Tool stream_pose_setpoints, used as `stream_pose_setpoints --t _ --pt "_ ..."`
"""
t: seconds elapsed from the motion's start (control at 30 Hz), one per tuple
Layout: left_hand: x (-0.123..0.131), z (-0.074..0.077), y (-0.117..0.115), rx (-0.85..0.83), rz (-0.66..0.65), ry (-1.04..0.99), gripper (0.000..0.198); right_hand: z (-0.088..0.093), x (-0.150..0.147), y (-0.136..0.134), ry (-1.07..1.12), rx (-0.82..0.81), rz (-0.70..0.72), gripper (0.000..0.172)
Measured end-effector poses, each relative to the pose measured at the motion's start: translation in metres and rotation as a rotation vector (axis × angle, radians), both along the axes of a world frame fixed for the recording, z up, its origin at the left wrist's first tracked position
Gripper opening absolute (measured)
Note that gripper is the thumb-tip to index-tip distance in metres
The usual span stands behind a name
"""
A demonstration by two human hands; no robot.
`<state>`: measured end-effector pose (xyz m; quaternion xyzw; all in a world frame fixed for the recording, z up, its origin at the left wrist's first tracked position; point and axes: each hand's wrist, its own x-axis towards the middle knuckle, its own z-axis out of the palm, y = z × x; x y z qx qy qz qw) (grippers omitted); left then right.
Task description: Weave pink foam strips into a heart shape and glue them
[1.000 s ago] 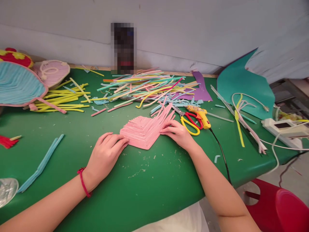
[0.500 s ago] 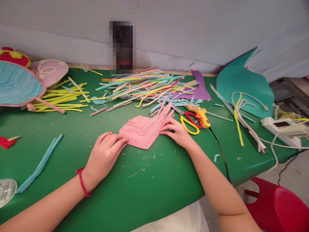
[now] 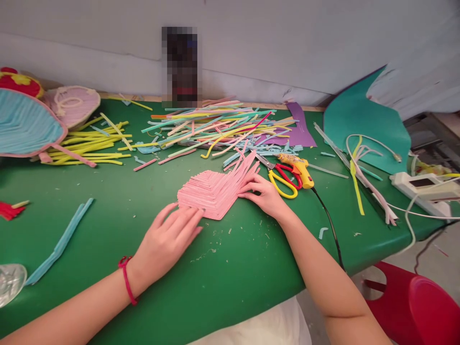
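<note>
A pink leaf-shaped piece (image 3: 206,189) made of pipe cleaners laid side by side in V-shaped rows lies flat on the green tabletop (image 3: 233,268). Loose pipe cleaner ends fan out from its upper right. My left hand (image 3: 170,242), with a red cord bracelet at the wrist, rests its outstretched fingers on the piece's lower left edge. On the opposite side, my right hand (image 3: 264,195) pinches the right edge between thumb and fingers. Just beyond it are scissors (image 3: 283,184) with one yellow and one red handle, and a yellow glue gun (image 3: 302,172).
Multicoloured pipe cleaners (image 3: 215,127) are heaped along the wall. At left stand a blue leaf-shaped piece (image 3: 25,124), yellow pipe cleaners (image 3: 89,148) and a clear cup (image 3: 10,285). A teal sheet (image 3: 370,129), a white power strip (image 3: 424,191) and a red chair (image 3: 406,302) are at right.
My left hand has slid right along the lower edge of the pink piece, and its fingers have straightened over it. My right hand keeps its pinch in nearly the same spot.
</note>
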<state>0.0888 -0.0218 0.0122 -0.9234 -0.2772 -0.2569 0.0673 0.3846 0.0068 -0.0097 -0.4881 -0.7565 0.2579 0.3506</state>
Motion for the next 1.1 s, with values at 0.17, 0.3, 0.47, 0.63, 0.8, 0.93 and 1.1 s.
stream_pose_setpoints --t 0.17,0.3,0.47,0.63,0.8,0.93,1.1 --pt "0.015 -0.004 -0.024 -0.159 -0.043 0.119 0.046 0.0 0.0 0.0 -0.017 0.003 -0.005 0.01" --pt "0.018 -0.008 -0.026 -0.211 0.004 0.197 0.056 0.0 0.0 0.0 -0.031 -0.004 -0.009 0.011" --pt "0.018 -0.009 -0.024 -0.239 0.031 0.214 0.056 0.0 0.0 0.0 -0.033 -0.002 -0.01 0.012" --pt "0.019 -0.01 -0.024 -0.247 0.039 0.217 0.055 0.0 0.0 0.0 -0.024 0.003 0.002 0.011" --pt "0.019 -0.01 -0.024 -0.243 0.045 0.221 0.055 0.0 0.0 -0.001 -0.022 -0.003 -0.005 0.01" --pt "0.019 -0.01 -0.024 -0.248 0.045 0.212 0.054 0.001 0.0 0.0 -0.017 -0.008 -0.006 0.01" --pt "0.019 -0.011 -0.024 -0.262 0.044 0.198 0.053 0.001 -0.001 -0.001 -0.025 -0.01 -0.008 0.009"
